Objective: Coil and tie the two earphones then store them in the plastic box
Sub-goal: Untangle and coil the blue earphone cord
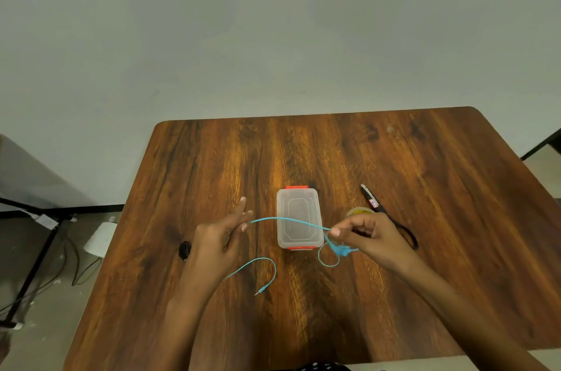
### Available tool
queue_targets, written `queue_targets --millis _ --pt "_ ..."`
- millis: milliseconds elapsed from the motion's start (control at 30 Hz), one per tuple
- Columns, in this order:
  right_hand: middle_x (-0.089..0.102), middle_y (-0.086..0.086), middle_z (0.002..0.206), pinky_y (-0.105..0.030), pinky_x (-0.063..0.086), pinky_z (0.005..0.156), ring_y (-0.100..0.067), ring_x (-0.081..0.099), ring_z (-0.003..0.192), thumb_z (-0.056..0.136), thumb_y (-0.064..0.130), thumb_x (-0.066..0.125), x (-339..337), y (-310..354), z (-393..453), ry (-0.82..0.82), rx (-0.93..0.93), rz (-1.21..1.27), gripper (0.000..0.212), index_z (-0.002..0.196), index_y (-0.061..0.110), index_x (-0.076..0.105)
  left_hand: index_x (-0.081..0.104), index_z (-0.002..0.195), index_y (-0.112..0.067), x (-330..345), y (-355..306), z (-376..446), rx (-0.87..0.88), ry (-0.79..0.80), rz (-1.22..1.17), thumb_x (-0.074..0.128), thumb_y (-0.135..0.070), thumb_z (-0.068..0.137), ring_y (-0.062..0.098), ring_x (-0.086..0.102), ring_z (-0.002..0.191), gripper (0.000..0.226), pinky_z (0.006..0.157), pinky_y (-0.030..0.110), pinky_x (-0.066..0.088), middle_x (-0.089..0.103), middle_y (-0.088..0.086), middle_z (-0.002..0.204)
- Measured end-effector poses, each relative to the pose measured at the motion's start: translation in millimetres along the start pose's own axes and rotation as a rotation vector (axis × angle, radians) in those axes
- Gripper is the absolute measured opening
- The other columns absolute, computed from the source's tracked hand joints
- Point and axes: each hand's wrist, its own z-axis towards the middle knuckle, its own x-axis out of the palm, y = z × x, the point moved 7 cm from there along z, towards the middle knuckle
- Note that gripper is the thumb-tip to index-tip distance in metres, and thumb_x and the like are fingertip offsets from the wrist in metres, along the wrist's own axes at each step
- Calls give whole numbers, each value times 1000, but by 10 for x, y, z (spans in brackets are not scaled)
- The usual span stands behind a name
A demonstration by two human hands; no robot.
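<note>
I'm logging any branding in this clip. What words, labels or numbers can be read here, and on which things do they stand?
No text here can be read.
Scissors: a small red, white and blue sticker on the blade near the handles, too blurred to read.
Tape roll: yellowish, mostly hidden behind the right hand; no print can be made out.
Plastic box: embossed outline only, no lettering visible.
</note>
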Motion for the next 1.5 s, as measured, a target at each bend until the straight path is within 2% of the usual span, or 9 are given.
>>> queue_targets --millis 100,167,267,433,967,1100,1233,1400,1500 --pt "73 3 76 -24 56 71 -11 70 75 82 13 70 72 43 39 24 -16 -39 8 83 6 75 55 130 -9 123 -104 44 35 54 14 57 5 83 6 61 110 48 95 18 47 60 -4 125" --pt "74 -3 79 -30 56 75 -16 70 79 83 15 70 155 71 66 39 -24 -62 9 83 7 75 58 126 -12 244 -283 95 48 98 -95 60 -13 87 0 54 119 40 100 14 41 58 -5 128" --pt "74 -5 79 -30 53 74 -15 69 78 84 13 69 299 134 86 69 -29 -44 6 81 11 74 67 118 -19 498 -494 125 46 224 -174 63 -35 86 -4 60 109 35 90 11 46 66 -12 117" --pt "74 -8 83 -36 54 78 -21 69 83 84 12 69 381 209 114 119 -37 -25 7 85 7 74 73 105 -19 553 -578 123 65 232 -223 70 -18 83 -8 66 81 22 69 8 46 64 -32 88" --pt "72 2 71 -14 48 66 -5 68 71 77 17 71 -90 -55 96 52 -33 0 8 79 12 76 77 90 -14 84 -235 137 39 72 -101 67 -28 82 -2 68 74 19 63 24 55 74 -10 81" --pt "74 -4 76 -21 53 68 -13 69 74 82 11 71 -69 -83 111 10 -21 -19 5 79 10 75 70 110 -12 212 -70 103 12 153 32 64 -13 83 9 70 91 28 77 24 55 72 -4 104" --pt "74 -2 78 -23 54 72 -12 69 78 82 14 71 125 20 133 54 -35 -50 6 81 9 75 56 129 -13 437 -276 133 61 246 -2 63 -17 85 5 46 127 45 105 15 35 50 -8 133" --pt "74 -3 81 -26 52 75 -14 69 81 85 14 68 348 227 193 136 -75 -25 7 84 11 74 72 109 -21 580 -615 199 92 240 -168 68 -15 85 -5 66 81 25 70 11 47 70 -17 88" --pt "74 -3 82 -23 53 70 -9 68 75 84 11 69 295 227 180 156 -49 21 7 87 9 74 75 102 -16 475 -562 251 92 230 -149 68 -13 84 -4 65 69 20 64 7 44 68 -14 74"
